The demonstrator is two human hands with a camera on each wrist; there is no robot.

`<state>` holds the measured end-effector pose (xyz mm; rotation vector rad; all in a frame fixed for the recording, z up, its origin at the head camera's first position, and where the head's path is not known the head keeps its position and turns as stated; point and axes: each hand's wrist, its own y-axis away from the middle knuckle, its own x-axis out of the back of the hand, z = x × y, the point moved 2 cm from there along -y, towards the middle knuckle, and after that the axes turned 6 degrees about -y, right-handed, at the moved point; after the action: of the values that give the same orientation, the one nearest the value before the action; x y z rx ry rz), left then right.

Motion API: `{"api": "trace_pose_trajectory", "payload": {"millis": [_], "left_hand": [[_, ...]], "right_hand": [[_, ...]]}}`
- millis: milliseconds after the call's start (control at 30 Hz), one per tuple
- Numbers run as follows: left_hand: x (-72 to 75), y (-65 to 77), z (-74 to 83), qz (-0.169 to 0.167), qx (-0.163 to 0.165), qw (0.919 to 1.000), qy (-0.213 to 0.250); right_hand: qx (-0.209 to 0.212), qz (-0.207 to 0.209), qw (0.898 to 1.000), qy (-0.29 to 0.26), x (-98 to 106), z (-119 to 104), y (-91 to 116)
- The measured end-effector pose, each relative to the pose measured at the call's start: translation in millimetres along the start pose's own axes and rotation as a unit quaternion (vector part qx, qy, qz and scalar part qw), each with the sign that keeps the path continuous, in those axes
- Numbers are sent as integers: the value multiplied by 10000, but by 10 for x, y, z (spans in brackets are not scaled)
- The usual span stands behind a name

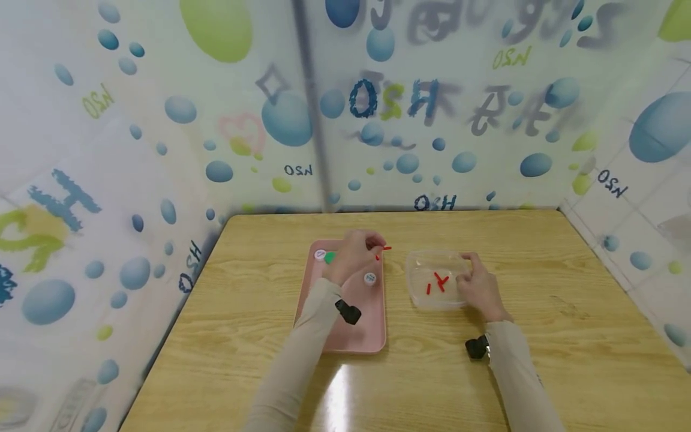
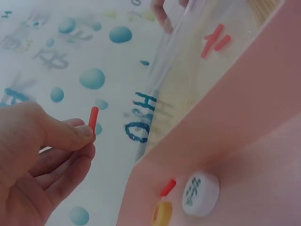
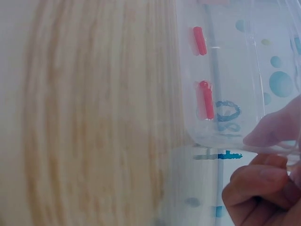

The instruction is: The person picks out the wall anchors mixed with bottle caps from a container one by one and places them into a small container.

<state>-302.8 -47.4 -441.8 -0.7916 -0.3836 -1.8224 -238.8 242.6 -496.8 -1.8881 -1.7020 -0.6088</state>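
My left hand (image 1: 353, 257) is over the far right part of a pink tray (image 1: 356, 333), pinching a short red stick (image 2: 93, 120) between thumb and fingertips. Below it in the tray lie another red stick (image 2: 168, 187), a white round piece with green marks (image 2: 201, 194) and a yellow piece (image 2: 162, 214). To the right stands a clear plastic container (image 1: 412, 277) holding several red sticks (image 1: 429, 288). My right hand (image 1: 480, 289) grips its right wall, the thumb on the inner side and fingers outside.
Another white round piece (image 1: 320, 255) and a green piece (image 1: 329, 257) are at the tray's far left, partly behind the left hand. Tray and container stand side by side on a wooden table (image 1: 442, 378). A patterned wall (image 1: 378, 162) rises behind the table's far edge.
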Motion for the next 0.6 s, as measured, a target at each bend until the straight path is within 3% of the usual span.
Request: {"api": "trace_pose_trajectory", "payload": {"millis": [233, 600], "left_hand": [[-142, -83, 140, -43, -188, 9995, -241], [-432, -218, 300, -680, -377, 9961, -412]], "right_hand": [[-70, -29, 9999, -113, 6, 3, 2], [-14, -67, 9999, -151, 8, 9, -9]]}}
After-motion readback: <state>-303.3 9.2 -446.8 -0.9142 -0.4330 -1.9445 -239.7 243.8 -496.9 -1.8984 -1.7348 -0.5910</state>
